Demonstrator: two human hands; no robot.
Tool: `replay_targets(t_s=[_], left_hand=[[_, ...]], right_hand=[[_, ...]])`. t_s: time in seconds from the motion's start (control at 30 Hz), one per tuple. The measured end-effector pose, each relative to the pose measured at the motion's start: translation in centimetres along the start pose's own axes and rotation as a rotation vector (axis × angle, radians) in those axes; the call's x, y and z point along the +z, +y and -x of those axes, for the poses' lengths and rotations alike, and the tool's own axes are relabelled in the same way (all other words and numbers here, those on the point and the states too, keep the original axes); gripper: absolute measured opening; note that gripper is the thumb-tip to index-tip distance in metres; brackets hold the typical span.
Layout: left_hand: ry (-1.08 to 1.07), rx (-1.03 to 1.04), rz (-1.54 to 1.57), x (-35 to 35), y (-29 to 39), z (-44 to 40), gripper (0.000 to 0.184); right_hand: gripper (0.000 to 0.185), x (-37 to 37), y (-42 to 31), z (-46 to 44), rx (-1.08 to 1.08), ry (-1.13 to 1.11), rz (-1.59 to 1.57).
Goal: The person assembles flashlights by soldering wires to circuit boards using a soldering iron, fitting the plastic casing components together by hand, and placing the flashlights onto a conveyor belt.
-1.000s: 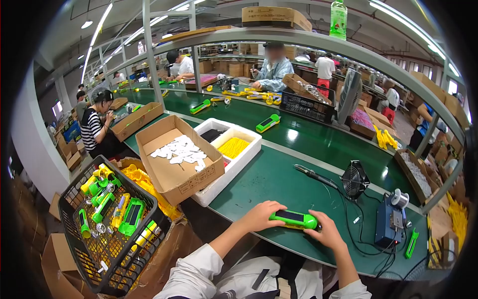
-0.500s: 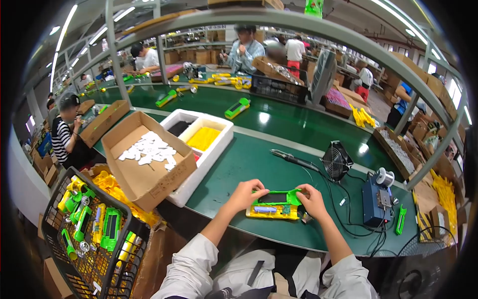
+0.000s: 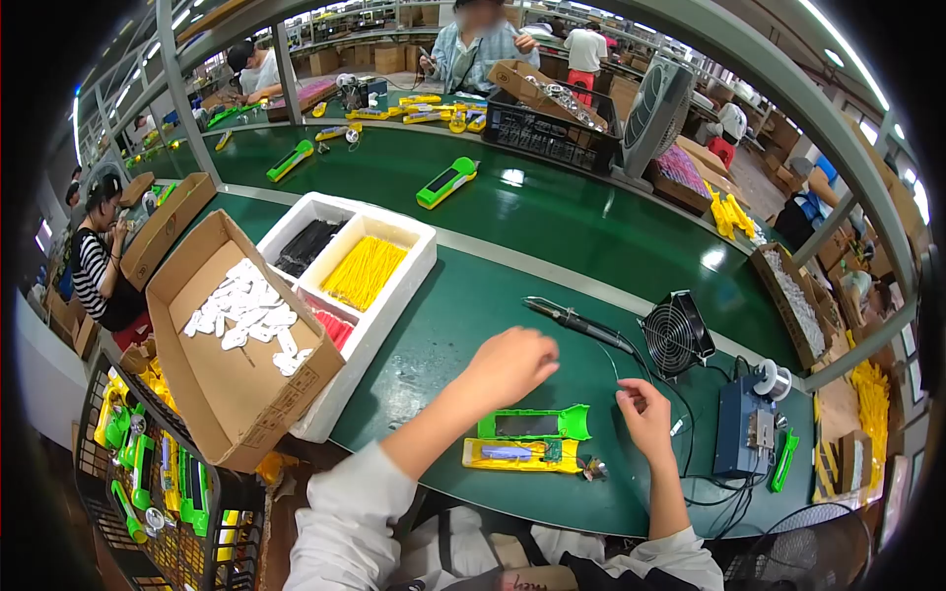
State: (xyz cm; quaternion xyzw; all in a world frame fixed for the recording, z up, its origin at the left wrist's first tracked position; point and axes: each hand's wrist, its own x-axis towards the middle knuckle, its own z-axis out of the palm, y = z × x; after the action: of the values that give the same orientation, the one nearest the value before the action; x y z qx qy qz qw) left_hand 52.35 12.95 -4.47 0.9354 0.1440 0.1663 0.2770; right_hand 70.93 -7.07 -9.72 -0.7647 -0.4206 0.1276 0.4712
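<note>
Left hand: raised above the bench (image 3: pixel 434 340), fingers bent; the inner side is turned away, so I cannot tell whether it grips anything. The left hand (image 3: pixel 512 362) is apart from the case below.
Right hand: the right hand (image 3: pixel 647 419) has curled fingers beside the end of a thin wire (image 3: pixel 611 364); whether they pinch it is too fine to tell.
Lamp case: on the bench near its front edge, between the forearms, in two parts. The green half (image 3: pixel 537 424) lies behind the yellow half (image 3: pixel 522 455), dark panel showing.
Inside the yellow half: a purple cylinder (image 3: pixel 506 453) and a small circuit board (image 3: pixel 558 452); details blur together.
Black basket (image 3: pixel 258 502): partly covered by the cardboard box (image 3: pixel 281 394), its lower edge lost in shadow.
Co-worker across the belt (image 3: pixel 473 49): head cut off by the upper edge, face blurred.
Lower right corner: a dark mesh shape (image 3: pixel 808 547), dim and cropped.
Print on the cardboard box: dark lettering along its side, too small to read.
Clothing (image 3: pixel 532 580): script-like marks at the bottom edge, illegible.
</note>
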Motion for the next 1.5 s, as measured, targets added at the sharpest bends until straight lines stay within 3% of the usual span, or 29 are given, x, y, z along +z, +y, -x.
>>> replay_targets(t_s=[0.23, 0.33, 0.57, 0.63, 0.77, 0.83, 1.07, 1.23, 1.37, 1.5], left_hand=[[-0.019, 0.323, -0.5, 7.5, -2.9, -11.3, 0.015], [-0.052, 0.344, -0.626, 8.9, -3.3, -12.3, 0.011], [0.156, 0.465, -0.594, 8.5, -2.0, -12.0, 0.006], [0.281, 0.532, -0.504, 7.0, -0.2, -11.7, 0.006], [0.399, 0.624, -0.43, 4.9, 3.8, -10.5, 0.006], [0.461, 0.659, -0.391, 4.9, 5.3, -9.7, 0.006], [0.506, 0.453, -0.329, 3.7, 7.0, -6.6, 0.009], [0.262, 0.071, -0.007, 1.0, 2.9, 1.9, 0.012], [0.46, -0.187, 0.128, 3.6, -0.6, 9.0, 0.021], [0.449, -0.365, 0.157, 4.7, 0.7, 13.4, 0.031]], right_hand=[[0.013, 0.9, 0.9, -0.2, 0.095, 0.101, -0.248], [0.013, 0.9, 1.4, 0.2, 0.123, 0.093, -0.281], [0.022, 0.9, 1.0, -0.4, 0.264, 0.012, -0.525], [0.034, 0.8, 0.3, -0.9, 0.29, -0.027, -0.638], [0.048, 1.2, -0.9, -2.4, 0.189, 0.005, -1.033], [0.048, 1.5, -3.6, -3.2, 0.197, 0.233, -1.088], [0.037, 2.3, -2.6, -3.5, 0.089, 0.347, -0.978], [0.047, 0.3, 0.0, -3.0, 0.069, 0.212, -0.856], [0.052, -1.4, 2.9, -1.6, 0.05, 0.165, -0.765], [0.054, -2.1, 3.4, -0.9, 0.019, 0.218, -0.669]])
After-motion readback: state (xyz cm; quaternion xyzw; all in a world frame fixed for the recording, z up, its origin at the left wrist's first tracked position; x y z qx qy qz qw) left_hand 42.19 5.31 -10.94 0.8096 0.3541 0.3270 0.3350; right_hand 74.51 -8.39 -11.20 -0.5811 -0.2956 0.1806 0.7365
